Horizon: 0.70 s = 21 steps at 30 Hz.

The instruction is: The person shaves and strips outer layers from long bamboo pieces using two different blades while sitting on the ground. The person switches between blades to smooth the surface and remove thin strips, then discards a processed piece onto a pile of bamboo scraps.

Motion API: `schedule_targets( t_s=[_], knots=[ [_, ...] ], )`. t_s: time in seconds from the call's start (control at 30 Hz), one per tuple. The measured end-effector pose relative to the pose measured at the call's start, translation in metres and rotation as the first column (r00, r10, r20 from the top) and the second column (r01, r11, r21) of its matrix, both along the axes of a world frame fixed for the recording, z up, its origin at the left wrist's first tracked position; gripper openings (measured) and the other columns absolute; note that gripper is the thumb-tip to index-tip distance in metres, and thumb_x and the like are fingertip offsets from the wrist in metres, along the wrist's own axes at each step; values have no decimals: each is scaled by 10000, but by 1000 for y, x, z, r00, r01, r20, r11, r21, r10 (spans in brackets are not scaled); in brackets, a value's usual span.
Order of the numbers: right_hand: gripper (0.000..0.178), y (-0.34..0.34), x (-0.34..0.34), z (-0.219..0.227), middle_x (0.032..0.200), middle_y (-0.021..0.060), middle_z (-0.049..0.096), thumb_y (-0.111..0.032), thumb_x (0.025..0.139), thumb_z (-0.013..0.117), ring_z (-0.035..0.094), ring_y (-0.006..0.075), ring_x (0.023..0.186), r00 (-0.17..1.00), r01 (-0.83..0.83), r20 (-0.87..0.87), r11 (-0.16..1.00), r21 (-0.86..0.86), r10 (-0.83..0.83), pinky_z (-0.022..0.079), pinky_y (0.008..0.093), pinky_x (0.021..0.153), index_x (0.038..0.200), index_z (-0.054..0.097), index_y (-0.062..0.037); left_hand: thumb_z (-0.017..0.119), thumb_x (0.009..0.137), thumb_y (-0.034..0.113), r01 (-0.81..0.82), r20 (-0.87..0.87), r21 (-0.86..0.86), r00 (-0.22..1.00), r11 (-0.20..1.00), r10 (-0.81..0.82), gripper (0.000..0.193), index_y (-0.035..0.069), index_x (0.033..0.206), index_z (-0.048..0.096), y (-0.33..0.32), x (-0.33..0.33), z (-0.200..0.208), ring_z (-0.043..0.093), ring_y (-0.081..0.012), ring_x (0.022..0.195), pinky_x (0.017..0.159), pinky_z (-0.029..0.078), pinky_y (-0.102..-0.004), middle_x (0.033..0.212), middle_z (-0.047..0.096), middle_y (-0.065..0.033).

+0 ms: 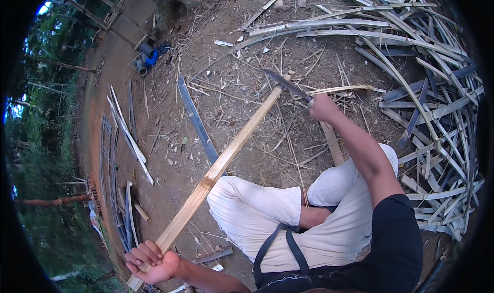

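A long pale bamboo strip (234, 148) slants from the lower left up across the middle, a darker node ring partway along it. My left hand (152, 262) is closed round its near end. In my right hand (324, 108) is the handle of a dark-bladed knife (288, 83), whose blade lies across the strip close to the far end. A thin curled sliver (347, 89) stretches rightward beside my right fist. My knees are bent, and the strip passes over or beside my left knee (231, 190); contact there is unclear.
A large pile of split bamboo strips (437, 92) covers the right side. One dark bamboo slat (196, 119) lies left of my strip. More slats (126, 128) and a blue item (151, 56) beside dark tubes rest at left. Shavings litter the dirt ground (206, 51).
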State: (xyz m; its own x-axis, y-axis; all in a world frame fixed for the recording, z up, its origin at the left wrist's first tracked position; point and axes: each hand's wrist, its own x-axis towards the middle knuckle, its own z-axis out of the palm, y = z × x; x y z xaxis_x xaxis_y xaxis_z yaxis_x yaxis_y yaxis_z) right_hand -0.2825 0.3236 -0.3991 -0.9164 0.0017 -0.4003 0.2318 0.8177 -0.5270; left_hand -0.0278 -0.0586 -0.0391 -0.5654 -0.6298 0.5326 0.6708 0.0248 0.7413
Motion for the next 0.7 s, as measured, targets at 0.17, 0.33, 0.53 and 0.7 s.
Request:
schedule_targets(
  t_s=[0.17,0.33,0.53,0.7],
  knots=[
    [257,21,18,-10,982,252,705,-140,794,654,695,404,947,992,115,53,992,51,-118,557,486,851,990,683,23,437,1020,235,111,-18,-2,994,994,-111,305,128,740,377,-14,18,18,221,-87,409,412,207,-248,529,274,15],
    [287,7,60,23,1001,233,711,-172,810,695,694,400,979,999,32,-37,999,24,-31,559,487,856,1028,653,10,426,1044,268,70,-88,-63,993,996,-76,325,128,757,368,-33,70,73,215,-84,414,402,204,-253,538,270,22],
    [321,-46,106,36,945,215,683,-196,819,711,672,418,852,917,-258,-358,944,-204,173,533,527,772,1043,570,-13,429,1043,296,78,-37,-37,996,996,-79,331,122,765,386,-18,65,44,223,-97,405,398,201,-252,530,275,7],
    [268,-70,121,46,903,197,684,-211,843,689,677,416,827,866,-296,-459,943,-153,197,536,520,734,1015,584,-35,402,1060,325,-153,-23,67,988,986,155,366,130,751,394,-22,62,26,209,-93,378,366,187,-241,504,279,13]
  ],
)
